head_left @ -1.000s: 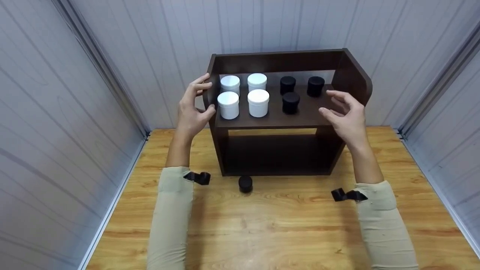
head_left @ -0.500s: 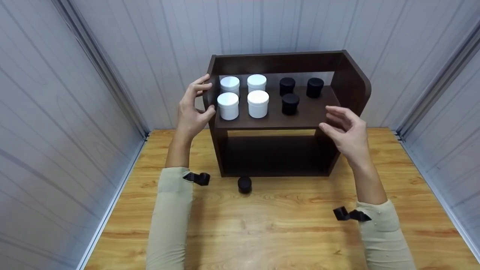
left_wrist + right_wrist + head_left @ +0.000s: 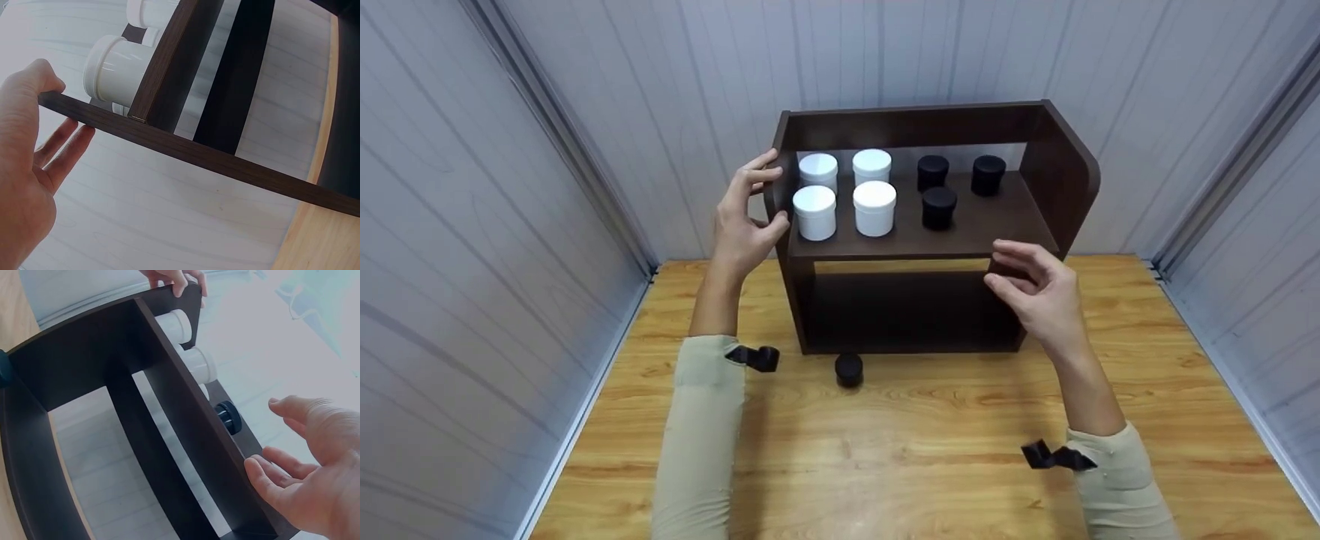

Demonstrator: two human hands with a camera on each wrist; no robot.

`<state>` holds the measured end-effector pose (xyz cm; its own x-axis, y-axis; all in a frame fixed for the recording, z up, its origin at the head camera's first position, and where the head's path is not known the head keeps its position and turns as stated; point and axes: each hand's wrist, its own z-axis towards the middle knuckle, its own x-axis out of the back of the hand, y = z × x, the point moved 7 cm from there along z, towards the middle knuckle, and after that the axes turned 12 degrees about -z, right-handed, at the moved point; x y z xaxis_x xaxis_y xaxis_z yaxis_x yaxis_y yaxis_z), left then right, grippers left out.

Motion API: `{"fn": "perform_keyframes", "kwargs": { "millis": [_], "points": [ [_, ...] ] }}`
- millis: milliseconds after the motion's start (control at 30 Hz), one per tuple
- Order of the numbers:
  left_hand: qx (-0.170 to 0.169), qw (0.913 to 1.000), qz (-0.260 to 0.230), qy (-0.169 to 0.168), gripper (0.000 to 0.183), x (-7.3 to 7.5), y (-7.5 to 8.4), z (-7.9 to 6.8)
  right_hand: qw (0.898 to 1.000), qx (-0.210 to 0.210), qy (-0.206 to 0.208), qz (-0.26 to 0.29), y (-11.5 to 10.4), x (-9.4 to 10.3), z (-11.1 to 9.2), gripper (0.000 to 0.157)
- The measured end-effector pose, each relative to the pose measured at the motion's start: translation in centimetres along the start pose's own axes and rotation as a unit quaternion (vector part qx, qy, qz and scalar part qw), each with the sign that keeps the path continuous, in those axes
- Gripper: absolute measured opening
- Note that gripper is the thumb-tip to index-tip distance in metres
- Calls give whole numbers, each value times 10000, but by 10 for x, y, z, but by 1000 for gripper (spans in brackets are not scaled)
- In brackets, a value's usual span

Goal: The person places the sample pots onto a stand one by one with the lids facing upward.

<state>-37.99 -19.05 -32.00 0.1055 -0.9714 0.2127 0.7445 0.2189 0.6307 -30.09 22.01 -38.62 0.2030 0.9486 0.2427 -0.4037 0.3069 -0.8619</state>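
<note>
At the left of the head view, my left hand [image 3: 744, 229] grips the side panel of a dark brown shelf [image 3: 926, 244]. In the left wrist view the thumb and fingers lie on opposite sides of that panel [image 3: 169, 147]. My right hand [image 3: 1039, 296], fingers loosely bent and holding nothing, is in front of the shelf's right end. White lidded jars [image 3: 875, 210] stand in two rows on the left of the upper board. Three black jars [image 3: 938, 209] are to their right, two behind and one in front.
Another black jar [image 3: 849, 370] stands on the wood-grain tabletop [image 3: 885, 465] before the shelf's lower front edge. Pale panelled walls [image 3: 720, 60] close off the back and both sides. Black wrist mounts [image 3: 1057, 456] stick out inward from the sleeves.
My right hand has come down and back from beside the rear right black jar to below the upper board's front edge. The left hand keeps its grip, and the jars stay in place.
</note>
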Motion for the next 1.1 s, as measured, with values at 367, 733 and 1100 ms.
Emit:
{"fn": "perform_keyframes", "kwargs": {
  "millis": [367,733,1100],
  "points": [
    [-86,10000,12,5,50,1,2,2,9990,206,-393,74,7,-19,-12,44],
    [-70,10000,23,43,50,2,2,2,9970,283,-704,119,8,-46,-22,38],
    [29,10000,76,1,50,0,1,0,9939,127,-1096,-52,18,-76,-36,36]
  ]
}}
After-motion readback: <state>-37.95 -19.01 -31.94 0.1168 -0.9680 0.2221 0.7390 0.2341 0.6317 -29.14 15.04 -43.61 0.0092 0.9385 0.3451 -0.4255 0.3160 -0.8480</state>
